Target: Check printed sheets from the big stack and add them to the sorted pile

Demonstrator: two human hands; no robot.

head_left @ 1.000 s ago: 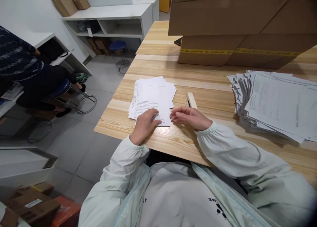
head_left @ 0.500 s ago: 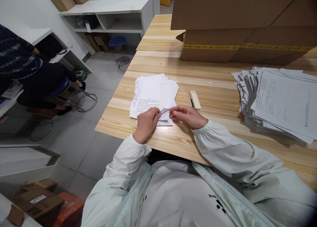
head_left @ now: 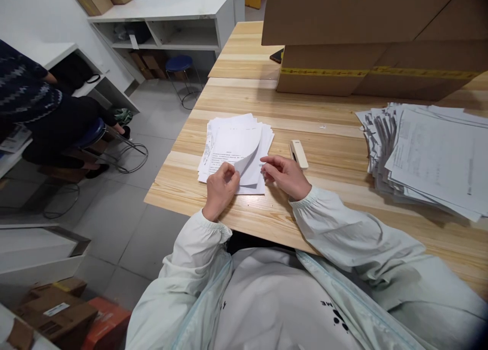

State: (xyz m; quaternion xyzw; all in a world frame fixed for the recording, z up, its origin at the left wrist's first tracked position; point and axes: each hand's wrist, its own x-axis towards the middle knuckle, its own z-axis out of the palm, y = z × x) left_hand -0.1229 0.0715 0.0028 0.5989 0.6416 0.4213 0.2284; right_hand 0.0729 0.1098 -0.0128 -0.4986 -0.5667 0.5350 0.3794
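Note:
A small stack of printed paper (head_left: 217, 145) lies near the table's front left. My left hand (head_left: 220, 190) pinches the lower corner of its top sheet (head_left: 247, 145), which curls up and leftward off the pages beneath. Beside the stack's right edge hovers my right hand (head_left: 286, 177), its fingers loosely bent and apart, with nothing seen in them. Just beyond that hand, a cream stapler (head_left: 299, 153) rests on the wooden table (head_left: 324, 172).
A tall, uneven pile of papers (head_left: 438, 156) sits to the right. Large cardboard boxes (head_left: 324, 67) stand at the back, with a dark phone (head_left: 277, 56) beside them. Off to the left, a person (head_left: 30, 95) sits on a blue stool (head_left: 93, 134).
My left hand has moved slightly left, drawing the sheet's corner further over so more of the page beneath shows. My right hand has shifted a little left, its fingers more curled.

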